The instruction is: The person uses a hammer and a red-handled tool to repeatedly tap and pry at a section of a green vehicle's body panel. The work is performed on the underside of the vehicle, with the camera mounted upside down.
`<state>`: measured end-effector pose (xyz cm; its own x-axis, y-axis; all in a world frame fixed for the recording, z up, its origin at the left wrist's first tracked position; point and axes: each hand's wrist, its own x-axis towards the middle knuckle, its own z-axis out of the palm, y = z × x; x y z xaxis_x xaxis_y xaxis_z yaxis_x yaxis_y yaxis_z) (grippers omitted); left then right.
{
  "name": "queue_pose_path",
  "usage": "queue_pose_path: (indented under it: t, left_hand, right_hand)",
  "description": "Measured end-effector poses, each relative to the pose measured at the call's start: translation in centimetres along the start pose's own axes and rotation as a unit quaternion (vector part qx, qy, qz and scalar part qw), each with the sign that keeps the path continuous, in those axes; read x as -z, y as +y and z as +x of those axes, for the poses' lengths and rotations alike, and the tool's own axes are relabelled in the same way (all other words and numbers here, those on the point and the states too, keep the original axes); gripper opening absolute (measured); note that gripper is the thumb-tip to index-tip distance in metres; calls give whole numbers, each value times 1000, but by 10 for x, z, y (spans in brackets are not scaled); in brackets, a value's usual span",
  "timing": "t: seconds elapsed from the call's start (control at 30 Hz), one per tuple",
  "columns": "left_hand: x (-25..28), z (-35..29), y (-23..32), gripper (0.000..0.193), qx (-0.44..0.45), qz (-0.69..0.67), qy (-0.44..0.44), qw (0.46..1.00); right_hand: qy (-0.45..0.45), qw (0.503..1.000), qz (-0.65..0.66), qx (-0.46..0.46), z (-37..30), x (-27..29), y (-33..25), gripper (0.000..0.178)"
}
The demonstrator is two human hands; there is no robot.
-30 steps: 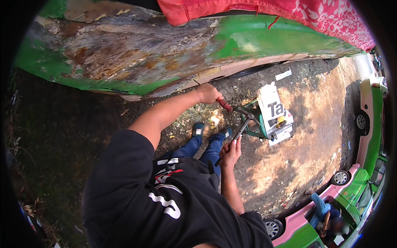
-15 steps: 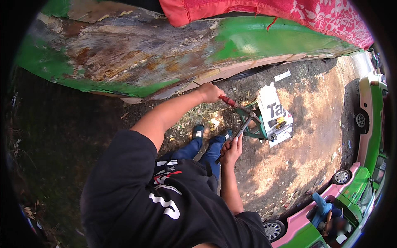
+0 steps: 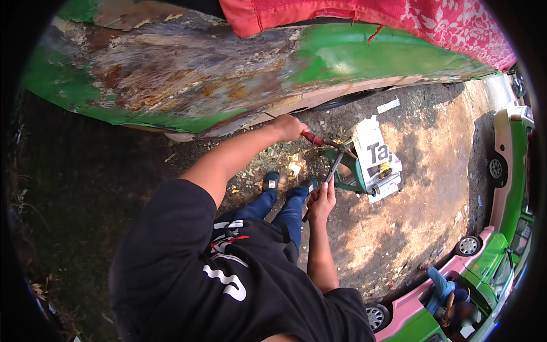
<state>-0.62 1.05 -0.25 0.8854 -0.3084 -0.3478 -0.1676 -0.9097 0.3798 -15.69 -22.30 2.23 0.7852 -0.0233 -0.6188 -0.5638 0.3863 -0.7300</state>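
Observation:
My left hand (image 3: 289, 127) is closed round a red-handled screwdriver (image 3: 312, 137). Its thin blade seems to stick out past my fingers towards the lower edge of a green and pink car body (image 3: 273, 106). In my right hand (image 3: 322, 203) is a hammer (image 3: 333, 172) with a slim dark handle, gripped low down. The hammer's head lies at the butt of the red handle, in line with it; whether they touch I cannot tell. Above my left arm, the car panel shows a wide patch of bare, rusty, scraped metal (image 3: 188, 68).
A green stool (image 3: 350, 181) stands beyond my right hand, bearing newspaper (image 3: 366, 139) and a yellow-handled tool (image 3: 386, 171). A red patterned cloth (image 3: 421, 28) hangs over the car. At the lower right, a person (image 3: 441, 288) is at another green and pink car (image 3: 403, 310).
The hammer head has moved left to the end of the screwdriver's handle, and my right hand shifted slightly with it. My left hand stays in nearly the same place.

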Motion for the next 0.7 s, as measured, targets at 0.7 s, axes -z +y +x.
queue_pose_path:
  t: [0.7]
  left_hand:
    - [-17,9,-10,23,21,-22,74,997]
  right_hand:
    - [30,999,24,-15,14,3,-9,45]
